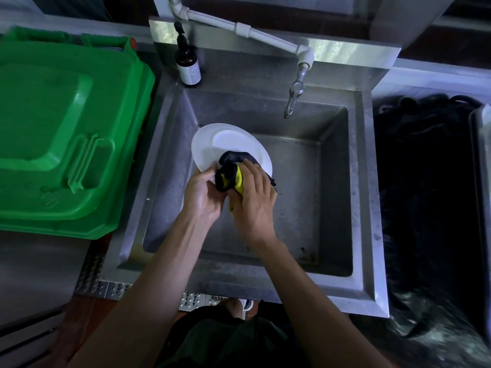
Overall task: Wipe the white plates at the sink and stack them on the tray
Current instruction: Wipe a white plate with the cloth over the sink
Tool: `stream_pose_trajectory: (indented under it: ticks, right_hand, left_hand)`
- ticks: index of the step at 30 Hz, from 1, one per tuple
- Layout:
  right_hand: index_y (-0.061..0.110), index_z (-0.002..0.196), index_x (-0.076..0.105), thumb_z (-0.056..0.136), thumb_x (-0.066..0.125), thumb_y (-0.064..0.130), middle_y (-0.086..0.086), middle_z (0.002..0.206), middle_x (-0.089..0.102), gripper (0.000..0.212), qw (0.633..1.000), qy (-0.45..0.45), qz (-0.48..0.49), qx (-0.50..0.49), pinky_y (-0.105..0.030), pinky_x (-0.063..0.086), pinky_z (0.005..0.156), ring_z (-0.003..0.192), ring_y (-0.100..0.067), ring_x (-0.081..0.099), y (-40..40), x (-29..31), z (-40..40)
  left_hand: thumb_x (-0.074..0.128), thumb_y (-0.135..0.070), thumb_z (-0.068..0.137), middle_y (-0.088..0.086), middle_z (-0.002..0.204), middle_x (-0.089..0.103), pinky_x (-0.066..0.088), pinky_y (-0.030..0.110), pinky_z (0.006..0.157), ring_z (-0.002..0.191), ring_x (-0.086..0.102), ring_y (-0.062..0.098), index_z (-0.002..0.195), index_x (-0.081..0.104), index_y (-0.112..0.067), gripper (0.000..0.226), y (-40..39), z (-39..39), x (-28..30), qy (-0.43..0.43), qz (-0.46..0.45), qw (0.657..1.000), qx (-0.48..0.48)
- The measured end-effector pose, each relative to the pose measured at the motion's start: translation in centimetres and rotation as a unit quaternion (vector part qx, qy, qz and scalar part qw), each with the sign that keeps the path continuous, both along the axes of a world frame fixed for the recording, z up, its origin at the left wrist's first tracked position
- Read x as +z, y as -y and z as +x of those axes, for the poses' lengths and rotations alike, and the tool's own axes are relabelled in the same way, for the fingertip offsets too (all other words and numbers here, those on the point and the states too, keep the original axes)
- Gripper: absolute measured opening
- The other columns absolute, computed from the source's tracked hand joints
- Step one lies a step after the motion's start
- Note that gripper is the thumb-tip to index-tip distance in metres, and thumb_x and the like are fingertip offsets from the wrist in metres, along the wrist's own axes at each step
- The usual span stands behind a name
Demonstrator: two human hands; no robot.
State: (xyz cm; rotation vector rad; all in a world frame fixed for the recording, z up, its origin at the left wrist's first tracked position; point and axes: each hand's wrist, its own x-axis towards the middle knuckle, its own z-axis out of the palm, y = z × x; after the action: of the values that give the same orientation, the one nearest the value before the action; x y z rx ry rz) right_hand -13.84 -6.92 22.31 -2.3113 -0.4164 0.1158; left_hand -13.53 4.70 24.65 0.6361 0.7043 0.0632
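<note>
Left hand (203, 191) grips plate (212, 144) rim over sink (305, 181); right hand (256, 193) presses cloth (231, 172) on it. Wiping underway; no tray or stacked plates visible.

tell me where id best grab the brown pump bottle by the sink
Probably round the brown pump bottle at its straight labelled body, coming from the front right over the sink. It stands upright on the back left corner ledge; the narrow pump head gives less to hold.

A plate (212, 144) is held over the sink (332, 181); a bin lid (61, 134) lies left, a pump bottle (188, 62) behind, a tap (293, 98) above.
</note>
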Motion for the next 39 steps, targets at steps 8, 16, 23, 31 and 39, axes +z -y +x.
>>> stream_pose_trajectory:
  ticks: [8, 16, 23, 31, 39]
  right_hand:
    - [0.012, 0.146, 0.045, 0.095, 0.056, 0.013, -0.003, 0.155, 0.040, 0.052, 0.996, -0.027, 0.047, -0.065, -0.049, 0.035, 0.107, 0.141, -0.028, 0.036, 2.7, -0.9, 0.4]
    - [0.022, 0.120, 0.055, 0.090, 0.044, 0.014, 0.006, 0.118, 0.057, 0.034, 0.969, -0.115, 0.156, -0.152, -0.050, 0.044, 0.101, 0.115, -0.024, 0.050, 6.0, -0.5, 3.0]
    - [0.021, 0.113, 0.059, 0.091, 0.052, 0.008, 0.001, 0.109, 0.064, 0.026, 0.962, -0.129, 0.160, -0.179, -0.043, 0.050, 0.091, 0.103, -0.020, 0.058, 8.4, 0.2, 6.0]
    - [0.017, 0.126, 0.059, 0.088, 0.049, 0.000, -0.002, 0.118, 0.062, 0.043, 0.980, -0.089, 0.099, -0.148, -0.047, 0.046, 0.098, 0.111, -0.025, 0.056, 9.2, 1.2, 7.8]
    - [0.013, 0.133, 0.056, 0.082, 0.047, -0.007, -0.006, 0.130, 0.059, 0.056, 0.989, -0.018, 0.066, -0.127, -0.043, 0.043, 0.101, 0.116, -0.029, 0.051, 8.8, 2.8, 6.9]
  left_hand:
    - [0.050, -0.009, 0.102, 0.020, 0.127, 0.068, 0.061, 0.041, 0.086, 0.112, 0.068, 0.032, 0.134, 0.058, -0.001, 0.034, -0.3, -0.6, -0.4, -0.011, 0.008, 1.000, -0.016]
    - [0.064, -0.009, 0.088, 0.009, 0.114, 0.075, 0.062, 0.036, 0.075, 0.101, 0.074, 0.023, 0.121, 0.066, -0.005, 0.033, -1.0, -0.6, -1.2, -0.002, 0.023, 0.998, -0.065]
    - [0.063, -0.005, 0.088, 0.007, 0.113, 0.075, 0.063, 0.042, 0.079, 0.102, 0.073, 0.025, 0.120, 0.067, -0.009, 0.032, -1.5, -0.4, -1.3, 0.025, 0.085, 0.980, -0.178]
    - [0.068, -0.004, 0.082, 0.010, 0.102, 0.077, 0.061, 0.037, 0.064, 0.088, 0.075, 0.026, 0.111, 0.069, -0.008, 0.029, -0.2, 0.2, -0.6, 0.006, 0.180, 0.934, -0.308]
    - [0.064, 0.005, 0.092, 0.001, 0.089, 0.079, 0.056, 0.027, 0.056, 0.077, 0.075, 0.016, 0.097, 0.074, -0.017, 0.024, 2.1, 1.6, -0.5, 0.020, 0.290, 0.890, -0.351]
